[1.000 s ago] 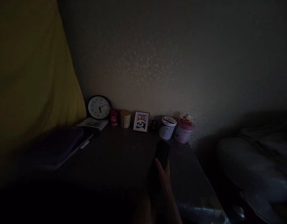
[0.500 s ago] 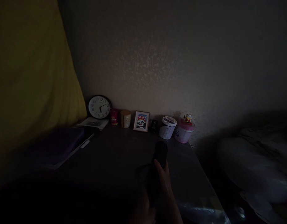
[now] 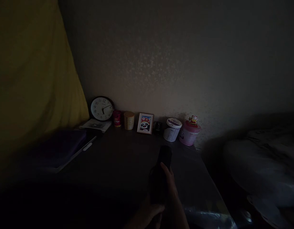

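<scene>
The room is very dark. My right hand (image 3: pixel 171 194) reaches out over a dark desk (image 3: pixel 118 162) and is closed round a dark, long object (image 3: pixel 161 173), with the thumb lying on top; I cannot make out what the object is. It points toward the back of the desk. A dim pale shape at the object's lower end looks like my left hand (image 3: pixel 143 215); its fingers are lost in the dark.
Along the wall stand a round clock (image 3: pixel 102 108), a red tin (image 3: pixel 117 118), a tan jar (image 3: pixel 129 120), a framed panda picture (image 3: pixel 145 123), a white tub (image 3: pixel 172 129) and a pink box (image 3: pixel 190 133). A purple folder (image 3: pixel 58 148) lies left, a yellow curtain (image 3: pixel 29 79) hangs beside it, and bedding (image 3: pixel 263 165) lies right.
The hand and the dark object have shifted slightly. A pale shape has come up at the object's lower left end. The items along the wall have not moved.
</scene>
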Tool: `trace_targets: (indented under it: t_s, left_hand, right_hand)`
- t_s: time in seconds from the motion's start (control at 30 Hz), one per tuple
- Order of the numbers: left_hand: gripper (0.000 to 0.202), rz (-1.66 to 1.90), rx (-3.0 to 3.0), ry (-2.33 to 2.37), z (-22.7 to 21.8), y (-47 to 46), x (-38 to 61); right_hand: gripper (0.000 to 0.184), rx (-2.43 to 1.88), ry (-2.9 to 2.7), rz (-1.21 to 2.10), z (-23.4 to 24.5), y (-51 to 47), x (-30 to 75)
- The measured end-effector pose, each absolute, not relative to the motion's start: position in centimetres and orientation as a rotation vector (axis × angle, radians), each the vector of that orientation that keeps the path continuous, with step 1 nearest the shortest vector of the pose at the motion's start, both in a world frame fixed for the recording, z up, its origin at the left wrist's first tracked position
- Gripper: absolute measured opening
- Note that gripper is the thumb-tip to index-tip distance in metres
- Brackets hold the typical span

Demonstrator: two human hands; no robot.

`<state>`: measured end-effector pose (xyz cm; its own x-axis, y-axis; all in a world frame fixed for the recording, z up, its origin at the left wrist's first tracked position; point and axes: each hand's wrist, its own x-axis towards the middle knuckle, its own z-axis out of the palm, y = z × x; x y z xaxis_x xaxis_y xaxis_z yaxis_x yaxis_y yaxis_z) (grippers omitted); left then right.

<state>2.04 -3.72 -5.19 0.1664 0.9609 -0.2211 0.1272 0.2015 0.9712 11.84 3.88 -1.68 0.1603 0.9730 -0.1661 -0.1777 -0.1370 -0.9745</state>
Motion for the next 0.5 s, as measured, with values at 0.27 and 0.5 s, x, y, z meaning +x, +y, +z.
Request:
trace_targets:
  t_s: [0.27, 0.5]
  left_hand:
    - [0.054, 0.964, 1.187, 1.282, -4.9, -4.2, 2.4]
    - [0.042, 0.932, 1.204, 1.225, -4.9, -3.7, 1.9]
  right_hand:
    - [0.071, -1.291, -0.875, 1.254, -3.3, 5.9, 11.2]
    - [0.061, -1.277, -0.842, 1.286, -2.5, 3.9, 11.8]
